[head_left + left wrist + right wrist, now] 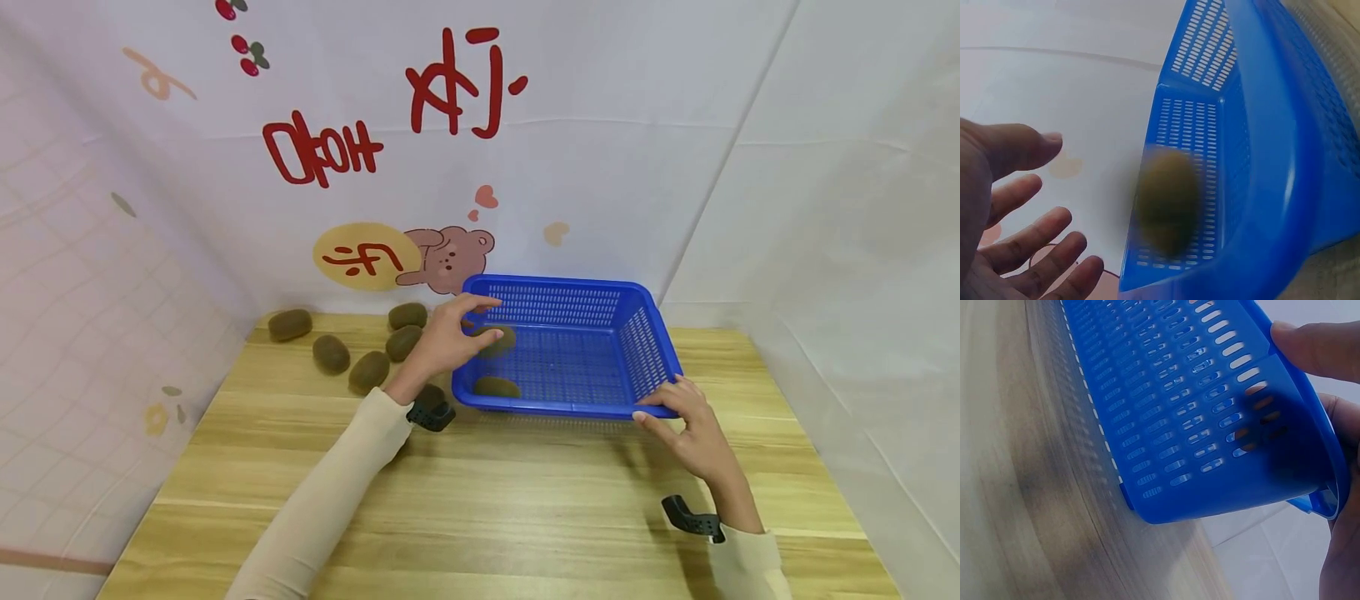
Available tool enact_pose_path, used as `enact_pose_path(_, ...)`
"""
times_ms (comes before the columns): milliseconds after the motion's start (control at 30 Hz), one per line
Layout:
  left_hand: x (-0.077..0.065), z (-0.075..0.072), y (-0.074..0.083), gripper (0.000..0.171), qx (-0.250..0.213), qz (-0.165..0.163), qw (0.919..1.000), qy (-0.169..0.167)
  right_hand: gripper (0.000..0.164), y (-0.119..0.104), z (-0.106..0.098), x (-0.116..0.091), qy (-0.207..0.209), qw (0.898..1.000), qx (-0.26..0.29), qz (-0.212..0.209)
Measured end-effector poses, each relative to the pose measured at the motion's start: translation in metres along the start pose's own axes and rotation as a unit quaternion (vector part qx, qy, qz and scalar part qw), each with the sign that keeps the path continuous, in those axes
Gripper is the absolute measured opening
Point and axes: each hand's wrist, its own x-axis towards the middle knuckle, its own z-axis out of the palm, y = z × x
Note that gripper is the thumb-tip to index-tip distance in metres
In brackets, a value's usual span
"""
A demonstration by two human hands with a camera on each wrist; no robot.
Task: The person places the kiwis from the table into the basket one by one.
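A wood-grained table [510, 517] is running back to a white backdrop [615, 183], which is showing red lettering [496, 87], cherries [248, 67], hearts [486, 197] and a brownish-pink bear [448, 262] beside a yellow oval [367, 257], while a grid-patterned left wall [67, 333] and a plain white right wall [847, 208] are flanking it, softly lit.

glossy smooth plastic basket [562, 408], matt, slightly rough-skinned kiwifruit [331, 354], smooth wood-grain tabletop [487, 508] with a soft sheen, matt, lightly creased cloth-like backdrop [615, 183], matt cloth sleeves [322, 500], dark, plastic-looking wrist strap [431, 416]
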Motion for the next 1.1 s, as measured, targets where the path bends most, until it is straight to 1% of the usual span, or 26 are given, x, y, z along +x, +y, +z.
enact_pose_path(133,-0.002,-0.005,-0.001,0.048,-0.012,-0.001,0.9997,0.02,0.026,-0.001,0.001,0.001,-0.003,1.0,-0.003,0.0)
enact_pose_path(300,-0.005,-0.011,-0.001,0.05,-0.008,-0.005,0.9996,0.026,0.026,-0.001,0.0,0.001,0.0,1.0,-0.003,0.002)
enact_pose_path(467,-0.01,-0.019,0.0,0.06,-0.007,-0.019,0.9993,0.03,0.027,-0.001,-0.002,0.0,0.001,1.0,-0.005,0.007)
enact_pose_path(567,-0.015,-0.023,-0.002,0.066,0.005,-0.031,0.9988,0.037,0.028,0.0,-0.001,-0.001,0.0,1.0,-0.006,0.008)
enact_pose_path(667,-0.021,-0.028,-0.006,0.07,0.013,-0.037,0.9981,0.048,0.029,0.001,-0.001,-0.001,0.001,1.0,-0.007,0.008)
enact_pose_path(933,-0.043,-0.047,-0.02,0.076,0.027,-0.026,0.9965,0.074,0.029,0.0,0.0,-0.001,0.004,1.0,-0.004,0.004)
enact_pose_path(1000,-0.048,-0.052,-0.023,0.078,0.034,-0.03,0.9957,0.08,0.03,0.0,0.0,-0.001,0.004,1.0,-0.003,0.002)
enact_pose_path(1100,-0.059,-0.06,-0.028,0.08,0.046,-0.046,0.9942,0.086,0.032,0.0,0.0,-0.001,0.004,1.0,-0.003,0.0)
